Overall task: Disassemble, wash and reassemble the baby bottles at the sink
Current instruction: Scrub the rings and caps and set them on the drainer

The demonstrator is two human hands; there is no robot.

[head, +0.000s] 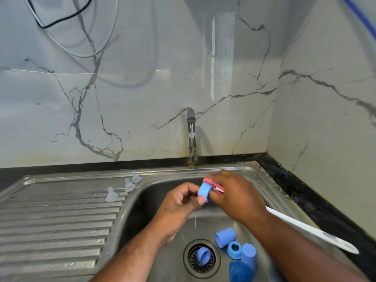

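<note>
Over the sink basin (162,200), my left hand (181,202) pinches a blue bottle ring (204,192) between thumb and fingers. My right hand (236,194) grips a pink bottle brush (213,185) by its head, pressed against the ring; its long white handle (313,231) sticks out to the right. A thin stream of water falls from the tap (191,135) just behind the ring. On the basin floor lie two blue caps (225,237) (249,256), another blue ring (234,249), a third ring (203,255) on the drain and a dark blue piece (240,271).
Three clear silicone teats (112,194) (128,185) (136,177) stand on the ribbed steel drainboard (57,220) at the basin's left rim. A black stone counter (305,192) runs along the right. Cables (67,19) hang on the marble wall behind.
</note>
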